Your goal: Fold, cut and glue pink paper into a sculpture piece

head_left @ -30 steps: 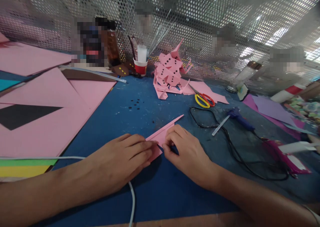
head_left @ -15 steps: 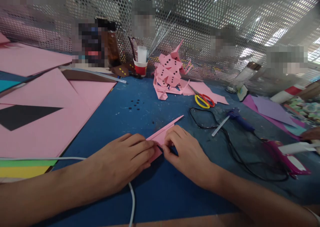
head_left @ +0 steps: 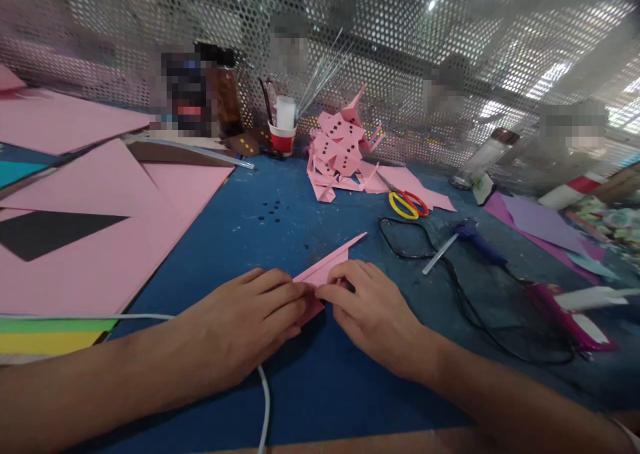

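Note:
A narrow strip of folded pink paper [head_left: 325, 265] lies slanted on the blue table, its pointed tip toward the back right. My left hand [head_left: 267, 311] covers the paper's lower left part, fingers together and bent over it, holding it. From the right, my right hand [head_left: 367, 301] pinches at the paper's near edge, thumb and forefinger close to the left fingertips. The fold under the fingers is partly hidden. Behind the paper several small black paper pieces [head_left: 270, 211] lie scattered.
Pink sheets [head_left: 175, 194] cover the left side. A pink paper model [head_left: 343, 144] with black squares, scissors [head_left: 407, 204] and a paper cup [head_left: 281, 139] stand or lie at the back. Right are a blue glue gun [head_left: 475, 241], its black cord and a magenta power strip [head_left: 570, 314].
My right hand has shifted slightly down along the paper, and its thumb and forefinger have come closer to my left fingertips. My left hand stays in place.

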A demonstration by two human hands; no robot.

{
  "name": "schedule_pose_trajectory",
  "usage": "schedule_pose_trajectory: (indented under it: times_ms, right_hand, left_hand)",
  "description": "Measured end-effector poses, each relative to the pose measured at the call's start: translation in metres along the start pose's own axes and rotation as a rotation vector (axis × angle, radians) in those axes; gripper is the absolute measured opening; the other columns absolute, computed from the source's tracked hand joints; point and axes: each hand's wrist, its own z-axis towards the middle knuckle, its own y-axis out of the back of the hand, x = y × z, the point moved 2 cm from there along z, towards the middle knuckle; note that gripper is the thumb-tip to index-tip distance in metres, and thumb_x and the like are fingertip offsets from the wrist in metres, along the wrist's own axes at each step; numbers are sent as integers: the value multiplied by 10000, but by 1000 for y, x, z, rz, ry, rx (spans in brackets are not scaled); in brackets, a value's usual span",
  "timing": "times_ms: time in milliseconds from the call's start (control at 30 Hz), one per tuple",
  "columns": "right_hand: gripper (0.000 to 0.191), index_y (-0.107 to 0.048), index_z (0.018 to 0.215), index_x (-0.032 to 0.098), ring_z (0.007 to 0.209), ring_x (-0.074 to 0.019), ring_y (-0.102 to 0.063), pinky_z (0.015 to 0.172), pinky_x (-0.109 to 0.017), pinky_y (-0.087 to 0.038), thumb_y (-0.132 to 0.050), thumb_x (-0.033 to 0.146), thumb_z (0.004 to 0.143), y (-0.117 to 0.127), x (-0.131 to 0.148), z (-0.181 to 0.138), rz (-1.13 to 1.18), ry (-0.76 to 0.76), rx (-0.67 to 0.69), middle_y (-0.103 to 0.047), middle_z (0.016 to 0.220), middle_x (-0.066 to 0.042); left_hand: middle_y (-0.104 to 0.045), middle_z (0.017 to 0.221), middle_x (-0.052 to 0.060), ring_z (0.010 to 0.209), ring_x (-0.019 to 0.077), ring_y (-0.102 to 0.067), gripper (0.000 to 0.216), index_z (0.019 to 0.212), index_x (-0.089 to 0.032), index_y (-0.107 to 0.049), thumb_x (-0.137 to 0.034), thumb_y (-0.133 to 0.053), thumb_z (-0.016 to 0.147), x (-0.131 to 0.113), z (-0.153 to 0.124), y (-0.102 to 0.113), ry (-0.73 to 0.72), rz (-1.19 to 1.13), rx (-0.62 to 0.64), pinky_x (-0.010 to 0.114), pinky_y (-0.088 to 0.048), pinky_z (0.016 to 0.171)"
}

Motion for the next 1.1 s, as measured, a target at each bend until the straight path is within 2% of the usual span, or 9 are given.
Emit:
schedule_pose_trajectory:
  times_ms: [167,467,767,1100]
  right_hand:
    - [260,-649,1174,193,984,-225,-546,870,-370,-449,-500,81,994,-2,-2,0,21,7,25,-655,1071,-62]
    - [239,-654,1150,182,982,-232,-536,860,-377,-443,-480,91,1014,0,-2,3,17,-3,72,-660,1088,-74]
    - [224,-677,1099,164,938,-211,-565,846,-354,-480,-477,94,1027,6,-2,1,54,45,54,-684,1038,-71]
    - [233,-680,1057,153,956,-205,-603,861,-338,-511,-457,86,1037,9,-5,0,59,90,65,-695,1012,-78]
  left_hand:
    - [-716,1293,70,1096,267,-627,319,1331,-142,-619,-217,-431,1084,1,-1,-1,1,-18,5,431,-518,917]
    - [-720,1290,86,1133,262,-636,316,1321,-147,-633,-201,-441,1076,1,-1,-2,11,-29,4,427,-512,965]
    - [-695,1349,65,1126,255,-625,347,1382,-162,-597,-196,-436,1076,1,-2,-2,14,-26,27,419,-523,942]
    - [-715,1298,75,1102,257,-625,320,1335,-155,-624,-208,-443,1077,2,-1,-1,15,-22,9,417,-526,921]
